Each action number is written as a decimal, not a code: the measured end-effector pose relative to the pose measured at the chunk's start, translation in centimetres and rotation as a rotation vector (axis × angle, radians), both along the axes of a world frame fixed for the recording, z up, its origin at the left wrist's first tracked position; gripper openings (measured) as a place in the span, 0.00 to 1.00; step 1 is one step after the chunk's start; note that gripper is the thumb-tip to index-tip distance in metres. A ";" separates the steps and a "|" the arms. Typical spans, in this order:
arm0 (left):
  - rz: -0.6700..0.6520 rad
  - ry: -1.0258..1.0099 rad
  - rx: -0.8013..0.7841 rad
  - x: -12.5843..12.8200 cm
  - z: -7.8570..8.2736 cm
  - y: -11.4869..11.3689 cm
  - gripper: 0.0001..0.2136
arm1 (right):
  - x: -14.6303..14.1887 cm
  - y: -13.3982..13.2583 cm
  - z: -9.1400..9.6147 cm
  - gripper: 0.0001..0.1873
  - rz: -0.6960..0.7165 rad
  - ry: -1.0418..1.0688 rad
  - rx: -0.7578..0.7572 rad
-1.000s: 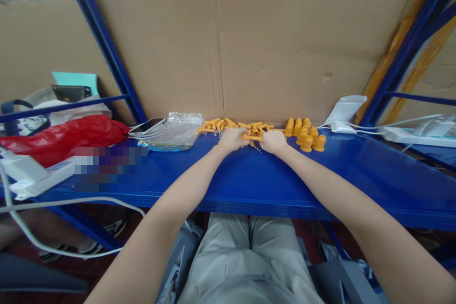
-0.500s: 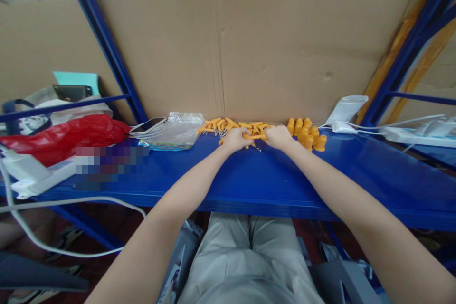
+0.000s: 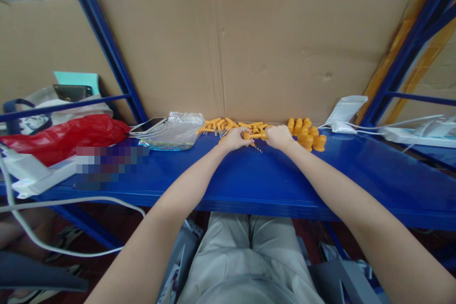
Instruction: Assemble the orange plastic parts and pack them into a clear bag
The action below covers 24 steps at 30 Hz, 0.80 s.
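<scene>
My left hand point(image 3: 235, 139) is closed, with thumb and forefinger around an orange plastic corkscrew part point(image 3: 248, 136). Beside it, my right hand point(image 3: 280, 137) forms a fist around the other end of the orange piece, most of which the fingers hide. A metal spiral point(image 3: 258, 149) points out over the tabletop just below the hands. Behind and left of my left hand lies a pile of orange corkscrews point(image 3: 218, 125) with metal spirals. More orange handles point(image 3: 257, 127) lie behind both hands. To the right, several orange cylindrical sleeves point(image 3: 307, 134) stand upright in a cluster.
The blue shelf top point(image 3: 249, 180) ends at an edge above my lap. Cardboard point(image 3: 263, 47) walls the back. Left are a clear plastic bag point(image 3: 180, 135), a phone point(image 3: 149, 125), a red bag point(image 3: 71, 137) and a white cable point(image 3: 71, 199). A white pouch point(image 3: 347, 109) stands right.
My left thumb and forefinger have shifted and parted slightly, showing more of the orange part between them. My right hand has hardly moved; the pile and sleeves stay put.
</scene>
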<state>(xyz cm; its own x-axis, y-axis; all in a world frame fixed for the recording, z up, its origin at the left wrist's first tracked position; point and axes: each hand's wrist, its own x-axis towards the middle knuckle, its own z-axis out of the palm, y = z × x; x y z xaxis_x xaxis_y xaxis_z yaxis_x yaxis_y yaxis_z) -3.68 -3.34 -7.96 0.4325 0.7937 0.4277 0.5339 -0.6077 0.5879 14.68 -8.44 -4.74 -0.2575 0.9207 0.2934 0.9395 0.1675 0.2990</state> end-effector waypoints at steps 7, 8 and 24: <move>0.130 0.135 0.110 0.1 0.4 -0.7 0.15 | 0.0 0.1 -0.4 0.21 0.007 0.021 -0.017; 0.145 0.155 0.124 0.1 0.5 -0.8 0.15 | 0.0 0.1 -0.4 0.21 0.012 0.018 -0.018; 0.190 0.223 0.213 0.5 1.1 -1.8 0.12 | 0.6 0.4 0.0 0.21 0.040 -0.023 -0.062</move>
